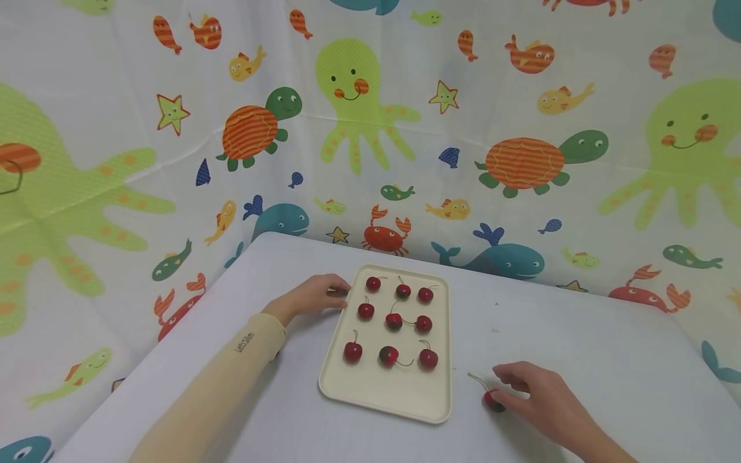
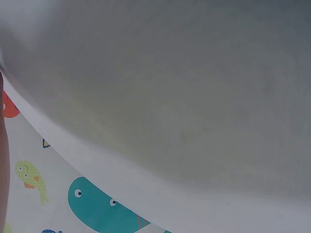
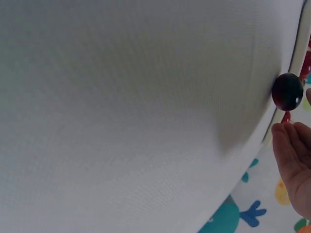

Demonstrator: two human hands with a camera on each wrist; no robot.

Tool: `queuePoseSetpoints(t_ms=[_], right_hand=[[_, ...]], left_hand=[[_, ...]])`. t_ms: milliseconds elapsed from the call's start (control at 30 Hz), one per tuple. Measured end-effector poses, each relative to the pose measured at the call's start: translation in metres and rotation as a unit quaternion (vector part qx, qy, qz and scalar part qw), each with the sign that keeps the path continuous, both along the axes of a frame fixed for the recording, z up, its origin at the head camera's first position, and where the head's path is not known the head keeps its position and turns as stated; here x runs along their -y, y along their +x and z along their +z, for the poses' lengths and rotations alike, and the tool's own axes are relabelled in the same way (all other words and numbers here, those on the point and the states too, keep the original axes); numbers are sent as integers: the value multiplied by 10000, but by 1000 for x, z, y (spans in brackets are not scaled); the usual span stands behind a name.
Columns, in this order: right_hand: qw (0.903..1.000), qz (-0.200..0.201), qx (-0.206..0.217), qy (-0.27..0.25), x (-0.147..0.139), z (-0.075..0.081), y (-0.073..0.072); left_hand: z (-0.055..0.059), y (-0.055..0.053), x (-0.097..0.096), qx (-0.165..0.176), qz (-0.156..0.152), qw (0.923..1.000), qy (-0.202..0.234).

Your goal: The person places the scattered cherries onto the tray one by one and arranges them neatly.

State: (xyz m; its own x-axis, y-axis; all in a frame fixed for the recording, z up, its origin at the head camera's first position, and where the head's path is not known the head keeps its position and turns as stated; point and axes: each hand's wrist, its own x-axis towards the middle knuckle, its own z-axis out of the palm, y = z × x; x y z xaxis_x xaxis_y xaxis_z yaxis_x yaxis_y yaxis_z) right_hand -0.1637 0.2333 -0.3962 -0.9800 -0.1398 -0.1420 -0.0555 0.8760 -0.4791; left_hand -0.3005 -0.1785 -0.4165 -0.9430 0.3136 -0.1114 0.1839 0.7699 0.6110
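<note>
A cream tray (image 1: 399, 399) lies on the table with several red cherries on it, set in three rows. My left hand (image 1: 312, 299) is at the tray's upper left edge, its fingertips by the rim; whether they touch it I cannot tell. To the right of the tray, a single dark red cherry (image 1: 494, 400) lies on the table, its stem pointing up and left. My right hand (image 1: 541, 399) is beside this cherry, thumb close to it and fingers held apart from the thumb. In the right wrist view a gap shows between the cherry (image 3: 287, 92) and the fingers (image 3: 286, 150).
White cloth covers the table (image 1: 550, 341). A curtain (image 1: 417, 148) printed with sea animals hangs behind it and along the left side. The left wrist view shows mostly the tabletop (image 2: 170, 111) and part of the curtain.
</note>
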Motion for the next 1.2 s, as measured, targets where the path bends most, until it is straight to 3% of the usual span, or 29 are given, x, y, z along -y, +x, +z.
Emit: queuePoseSetpoints(t_ms=[233, 700, 900, 1200], right_hand=[[9985, -157, 524, -46, 1, -6, 0], [9975, 19, 707, -48, 2, -10, 2], [9987, 97, 503, 5, 5, -7, -1], [9982, 396, -420, -142, 25, 14, -8]], left_hand=[[0, -1, 0, 12, -13, 10000, -27], [-2, -1, 1, 26, -12, 10000, -19], [-1, -1, 1, 13, 12, 10000, -44], [-1, -1, 0, 60, 7, 10000, -48]])
